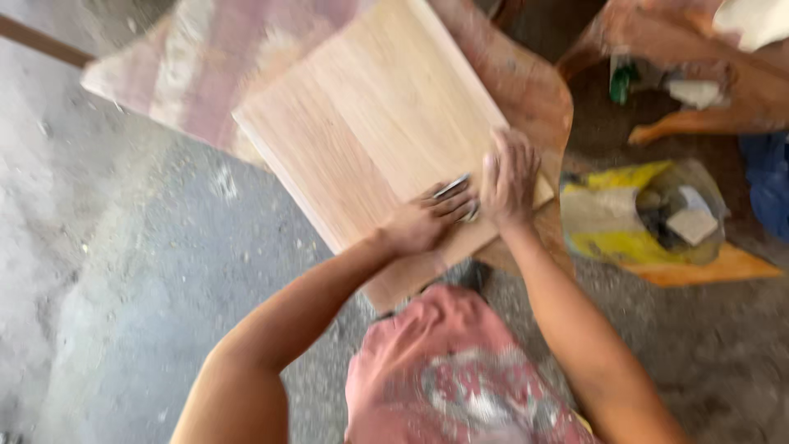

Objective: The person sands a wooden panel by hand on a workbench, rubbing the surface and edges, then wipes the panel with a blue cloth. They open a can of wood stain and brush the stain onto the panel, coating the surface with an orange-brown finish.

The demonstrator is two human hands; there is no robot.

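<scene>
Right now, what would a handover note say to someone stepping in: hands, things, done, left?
Left hand: fingers on a small metal tool, pressed to the board.
Right hand: flat on the board beside the tool, near its lower right edge.
Board: pale wood, tilted, resting on a reddish wooden piece above the concrete floor.
Done: board surface looks smooth and clean; the frame is blurred.
Left: cannot tell how much of the surface remains.

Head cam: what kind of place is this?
Likely a small woodworking shop. Both hands press a thin metal blade onto a pale bare-wood panel; dust lies on the concrete floor, and a yellow bag of supplies sits nearby.
</scene>
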